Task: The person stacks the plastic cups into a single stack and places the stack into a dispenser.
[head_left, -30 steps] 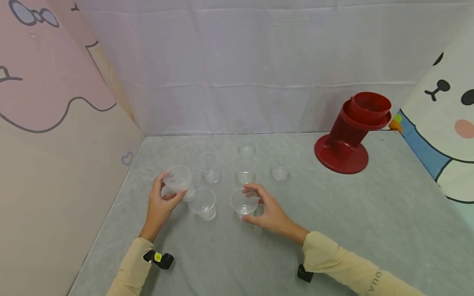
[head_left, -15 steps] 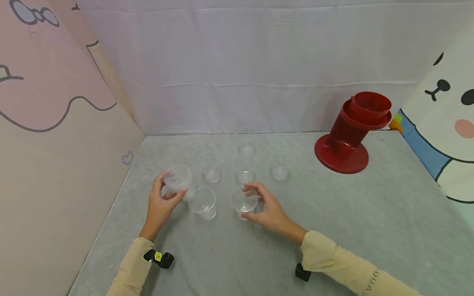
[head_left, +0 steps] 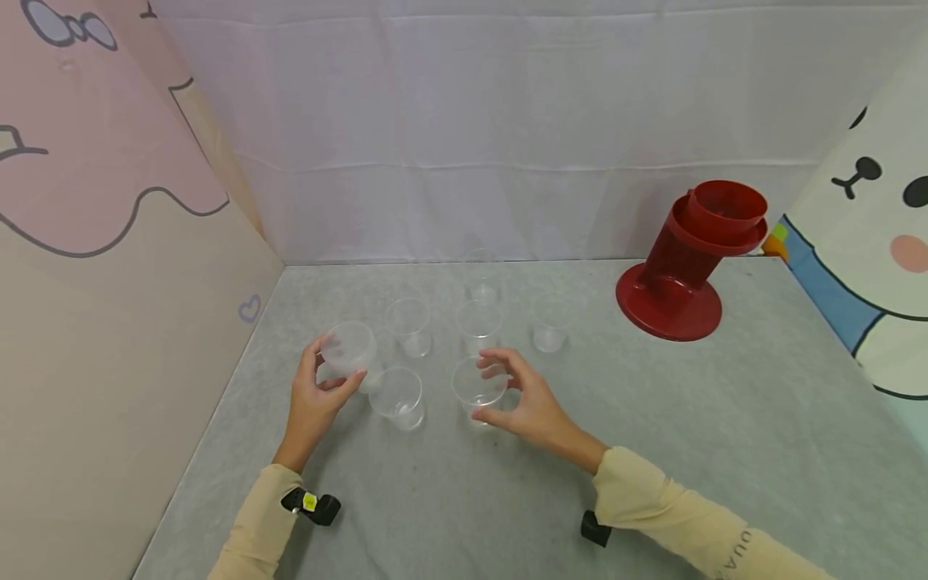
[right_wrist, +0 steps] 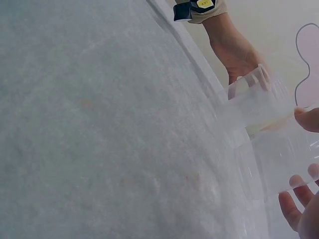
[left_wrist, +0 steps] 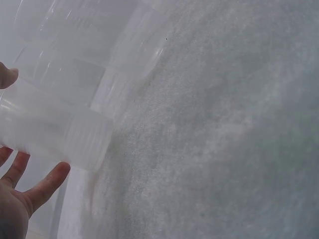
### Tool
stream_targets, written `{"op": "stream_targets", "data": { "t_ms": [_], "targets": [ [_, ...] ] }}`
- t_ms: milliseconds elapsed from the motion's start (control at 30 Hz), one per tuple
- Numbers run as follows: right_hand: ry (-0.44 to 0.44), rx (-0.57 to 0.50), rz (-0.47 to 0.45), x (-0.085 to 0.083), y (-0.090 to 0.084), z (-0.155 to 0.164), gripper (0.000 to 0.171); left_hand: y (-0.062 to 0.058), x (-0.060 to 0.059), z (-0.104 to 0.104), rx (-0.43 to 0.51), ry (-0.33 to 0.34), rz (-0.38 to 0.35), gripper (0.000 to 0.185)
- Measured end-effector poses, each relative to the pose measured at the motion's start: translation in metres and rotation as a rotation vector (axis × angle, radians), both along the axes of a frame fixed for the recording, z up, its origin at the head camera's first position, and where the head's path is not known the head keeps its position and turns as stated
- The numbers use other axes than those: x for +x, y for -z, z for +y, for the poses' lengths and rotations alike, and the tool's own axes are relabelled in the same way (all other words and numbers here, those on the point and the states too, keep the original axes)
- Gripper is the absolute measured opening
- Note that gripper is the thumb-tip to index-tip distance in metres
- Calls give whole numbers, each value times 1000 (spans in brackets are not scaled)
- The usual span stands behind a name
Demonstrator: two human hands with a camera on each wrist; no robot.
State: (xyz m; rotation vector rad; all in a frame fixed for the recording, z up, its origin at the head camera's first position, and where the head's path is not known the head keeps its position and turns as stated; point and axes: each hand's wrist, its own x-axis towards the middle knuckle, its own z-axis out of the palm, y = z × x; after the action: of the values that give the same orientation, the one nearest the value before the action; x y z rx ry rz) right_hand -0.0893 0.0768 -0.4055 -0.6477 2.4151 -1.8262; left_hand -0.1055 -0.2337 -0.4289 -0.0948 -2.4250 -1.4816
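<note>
– While left hand (head_left: 316, 396) and right hand (head_left: 535, 409) both grip, how are the fingers?
– Left: thumb and fingers parted, curved round a hazy cup (head_left: 349, 348), single or stacked, can't tell; right: thumb and fingers parted likewise, round a clear cup (head_left: 471, 389).
– Pointing?
– Both mouth up; long axes near vertical.
– Where?
– Each sits between thumb and fingers; a third cup (head_left: 398, 398) stands between the held ones, closer to the hazy one.

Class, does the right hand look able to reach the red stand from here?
Probably yes, once the right hand lets go of its clear cup; bare grey table lies between it and the red stand.
</note>
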Motion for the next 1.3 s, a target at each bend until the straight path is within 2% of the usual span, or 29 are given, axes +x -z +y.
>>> {"op": "stream_targets", "data": {
  "t_ms": [67,267,367,1100,1300],
  "targets": [
    [-4,-1,8,1,-6,0,68,4,-2,-2,2,1,5,71],
    [-18,-10,26,0,-12,0,68,28,-11,-13,14,-1,7,74],
    [-21,-14,25,-1,-14,0,69,32,-13,-15,15,0,14,73],
    [-52,-14,57,-5,-33,-8,70,31,-12,-14,25,-9,13,74],
    [-78,-57,54,-7,-36,-11,71,33,-13,-15,26,0,15,74]
  ]
}}
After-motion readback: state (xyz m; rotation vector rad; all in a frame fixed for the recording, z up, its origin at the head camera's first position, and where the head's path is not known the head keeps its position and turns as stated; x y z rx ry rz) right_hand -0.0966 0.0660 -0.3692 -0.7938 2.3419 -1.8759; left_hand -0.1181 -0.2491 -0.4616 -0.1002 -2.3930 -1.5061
